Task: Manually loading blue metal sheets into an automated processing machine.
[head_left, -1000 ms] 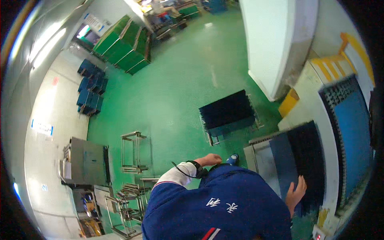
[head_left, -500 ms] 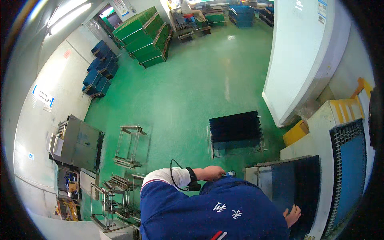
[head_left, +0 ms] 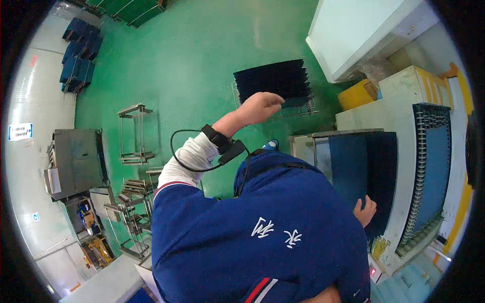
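Observation:
My left hand (head_left: 260, 107) is raised, its fingers stretched out and nothing visible in them. It appears in front of the near edge of a floor rack holding several dark, nearly black panels (head_left: 270, 81); I cannot tell whether it touches them. Low at the right, my right hand (head_left: 365, 211) has its fingers apart, over or on a stack of flat dark blue sheets (head_left: 348, 161). Contact there is unclear. Those sheets lie beside a machine bed with a row of rollers (head_left: 420, 166) and a blue panel (head_left: 437, 156).
Empty metal frames (head_left: 135, 134) stand left on the green floor, with more piled frames (head_left: 134, 202) nearer. A grey metal cabinet (head_left: 78, 164) is by the left wall. Blue loaded racks (head_left: 78, 70) stand farther back. A yellow box (head_left: 357, 95) sits near the white machine housing (head_left: 361, 35).
My left hand has moved from close against my body out and forward, toward the black panels. My right hand stays by the blue sheets. The view has tilted down.

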### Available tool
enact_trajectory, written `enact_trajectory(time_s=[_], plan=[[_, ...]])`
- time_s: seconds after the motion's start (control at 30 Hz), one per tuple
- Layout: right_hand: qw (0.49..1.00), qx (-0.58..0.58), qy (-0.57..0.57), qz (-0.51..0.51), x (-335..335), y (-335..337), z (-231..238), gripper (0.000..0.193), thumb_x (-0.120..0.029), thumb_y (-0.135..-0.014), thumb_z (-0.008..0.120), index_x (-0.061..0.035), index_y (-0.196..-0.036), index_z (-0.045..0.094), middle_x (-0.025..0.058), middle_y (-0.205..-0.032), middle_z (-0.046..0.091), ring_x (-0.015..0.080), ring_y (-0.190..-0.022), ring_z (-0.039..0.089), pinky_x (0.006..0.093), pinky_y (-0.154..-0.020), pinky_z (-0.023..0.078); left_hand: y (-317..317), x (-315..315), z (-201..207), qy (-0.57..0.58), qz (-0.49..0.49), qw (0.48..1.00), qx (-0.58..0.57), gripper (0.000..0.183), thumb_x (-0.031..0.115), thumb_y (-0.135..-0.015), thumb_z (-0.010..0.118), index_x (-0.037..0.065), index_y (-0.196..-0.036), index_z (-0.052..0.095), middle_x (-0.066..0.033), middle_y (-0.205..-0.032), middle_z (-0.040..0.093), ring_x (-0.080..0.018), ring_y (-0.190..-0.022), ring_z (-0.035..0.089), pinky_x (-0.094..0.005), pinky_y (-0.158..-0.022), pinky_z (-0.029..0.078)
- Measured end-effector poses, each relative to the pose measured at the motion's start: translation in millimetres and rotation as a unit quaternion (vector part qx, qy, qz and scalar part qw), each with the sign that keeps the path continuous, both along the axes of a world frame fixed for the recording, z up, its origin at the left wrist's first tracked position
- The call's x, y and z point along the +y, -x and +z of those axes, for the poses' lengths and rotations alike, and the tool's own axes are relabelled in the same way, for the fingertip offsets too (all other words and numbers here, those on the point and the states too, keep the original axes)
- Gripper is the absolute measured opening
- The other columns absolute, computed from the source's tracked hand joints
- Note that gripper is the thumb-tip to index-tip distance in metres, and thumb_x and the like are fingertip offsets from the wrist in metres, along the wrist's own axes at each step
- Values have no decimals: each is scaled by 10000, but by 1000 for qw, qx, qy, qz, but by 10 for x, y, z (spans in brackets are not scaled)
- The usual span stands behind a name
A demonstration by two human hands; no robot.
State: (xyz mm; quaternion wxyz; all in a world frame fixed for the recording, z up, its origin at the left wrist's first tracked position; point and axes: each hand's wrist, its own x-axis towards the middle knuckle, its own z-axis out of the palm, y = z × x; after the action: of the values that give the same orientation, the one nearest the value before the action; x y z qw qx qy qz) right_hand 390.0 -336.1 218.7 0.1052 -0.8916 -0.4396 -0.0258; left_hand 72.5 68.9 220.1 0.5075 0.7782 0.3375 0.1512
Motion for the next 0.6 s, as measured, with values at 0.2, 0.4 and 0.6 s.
enact_trajectory(time_s=[0.2,0.4,0.6], plan=[[976,156,-116,103,1057,212,556,186,-53,-783,572,-7,-961,600,116,-881,582,263,-845,553,346,-789,427,-593,176,484,-29,-36,993,-112,249,139,-850,573,-1,-1055,594,-65,-864,634,-103,-778,568,-259,-728,470],[888,208,-193,361,2325,821,1678,295,-15,-744,597,-14,-1039,586,155,-967,590,315,-909,559,369,-806,442,-1353,138,1065,-53,-81,977,-191,257,134,-863,557,-19,-1068,578,-61,-862,636,-101,-778,570,-241,-730,470],[876,119,-296,361,2695,1259,1859,296,-30,-740,557,-3,-1034,576,113,-1005,527,304,-944,476,383,-840,382,-1699,26,1356,197,16,914,-354,241,153,-884,518,-14,-1047,580,-87,-850,633,-138,-759,591,-258,-700,484]])
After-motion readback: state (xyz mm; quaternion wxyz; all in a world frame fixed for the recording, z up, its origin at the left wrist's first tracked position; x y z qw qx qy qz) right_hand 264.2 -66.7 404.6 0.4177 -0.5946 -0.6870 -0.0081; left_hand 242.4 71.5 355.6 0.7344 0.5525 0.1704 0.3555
